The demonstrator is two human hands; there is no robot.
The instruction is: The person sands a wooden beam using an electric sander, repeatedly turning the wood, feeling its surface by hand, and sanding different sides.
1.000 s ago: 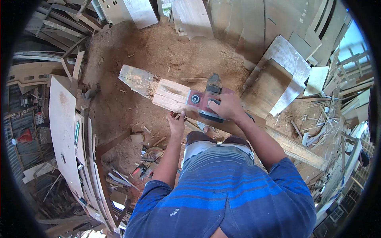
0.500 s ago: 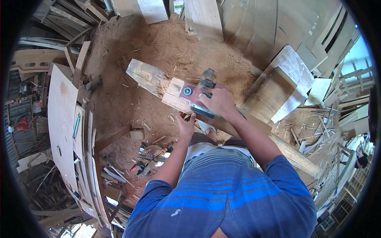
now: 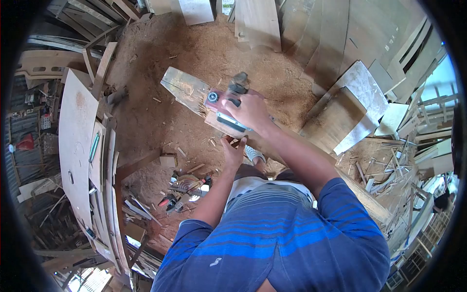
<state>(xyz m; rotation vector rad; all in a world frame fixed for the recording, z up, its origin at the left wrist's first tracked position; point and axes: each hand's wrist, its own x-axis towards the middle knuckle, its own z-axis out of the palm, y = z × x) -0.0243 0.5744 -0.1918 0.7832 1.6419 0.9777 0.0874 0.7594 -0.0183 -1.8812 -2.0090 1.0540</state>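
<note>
My right hand (image 3: 250,113) is wrapped round the handle of a red electric planer (image 3: 220,103), which sits on top of a short wooden board (image 3: 211,119). The planer covers most of this board, leaving only its left end and near edge visible. With fingers and thumb bent, my left hand (image 3: 233,150) grips the board's near edge, just below the planer. Underneath, a longer, worn plank (image 3: 187,88) juts out to the left, with shavings on it. A dark, blurred part (image 3: 239,83) stands up from the planer's far side.
A circular saw (image 3: 187,185) lies on the sawdust-covered floor (image 3: 146,87) near my left forearm. Leaning sheets (image 3: 316,44) line the far side. Stacked boards (image 3: 78,146) stand at left, with a teal tool (image 3: 94,147) on them. Offcuts (image 3: 384,165) litter the right.
The planer and my right hand have moved left along the board, covering more of its left end. My left hand stays at the near edge. The view has shifted slightly.
</note>
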